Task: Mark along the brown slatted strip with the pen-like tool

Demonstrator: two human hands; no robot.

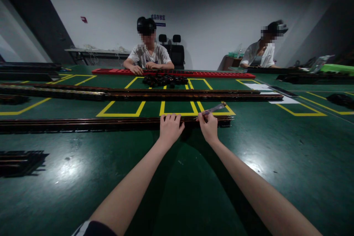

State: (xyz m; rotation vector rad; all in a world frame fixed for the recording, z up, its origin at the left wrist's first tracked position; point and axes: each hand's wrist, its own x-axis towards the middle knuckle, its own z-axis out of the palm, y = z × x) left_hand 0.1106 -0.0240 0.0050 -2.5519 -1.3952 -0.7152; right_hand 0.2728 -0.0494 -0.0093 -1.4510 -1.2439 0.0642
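A long black strip [110, 124] with thin coppery lines lies across the green table in front of me. Over its right part rests my left hand [170, 129], fingers curled over the strip and thumb out to the right, gripping it. Just to the right, my right hand [209, 127] is closed on a slim screwdriver [217, 108] with a clear handle. The handle points up and right, and its lower end is directed at the strip. The tip is hidden by my fingers.
Beyond lie more long dark strips [179, 95], a heap of black parts [166, 80] and a red slotted rail [215, 74]. Yellow tape [118, 115] marks the green table [276, 191]. Short dark strips [22, 162] lie at left. Two people [149, 53] sit across.
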